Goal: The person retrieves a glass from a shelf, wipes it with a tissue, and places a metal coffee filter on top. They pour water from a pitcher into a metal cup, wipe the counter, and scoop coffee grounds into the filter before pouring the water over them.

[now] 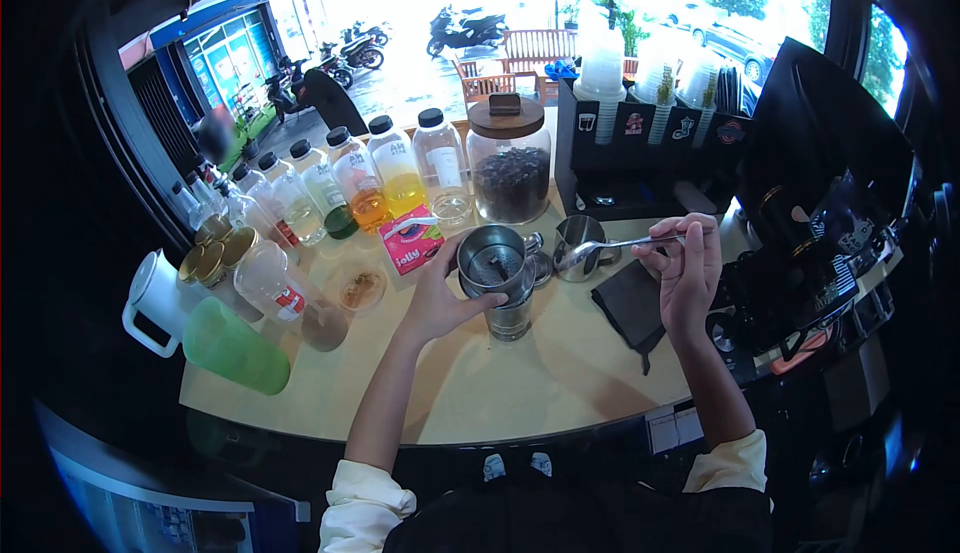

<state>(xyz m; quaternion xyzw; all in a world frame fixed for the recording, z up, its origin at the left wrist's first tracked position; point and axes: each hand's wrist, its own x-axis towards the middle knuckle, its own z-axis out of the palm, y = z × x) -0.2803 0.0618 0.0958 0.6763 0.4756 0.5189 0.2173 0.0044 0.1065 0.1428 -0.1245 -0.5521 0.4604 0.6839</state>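
Observation:
My left hand (447,295) is wrapped round a metal cup (493,261), its thumb across the near side. The cup has a small handle at its right and something dark inside it. Below it shows a clear glass (509,325), overlapped by the cup in this view. Raised at the right, my right hand (688,271) pinches the end of a long metal spoon (612,244). The spoon's bowl points left, over a steel pitcher (578,251) on the counter. Between that pitcher and my right hand lies a folded dark cloth (632,305).
Several bottles of syrup (358,178) and a jar of dark beans (512,173) line the back. A pink box (410,241), a tub of brown powder (315,315), a lid (362,290) and a green pitcher (235,346) stand left. A cup holder (625,153) and dark machine (800,263) are right.

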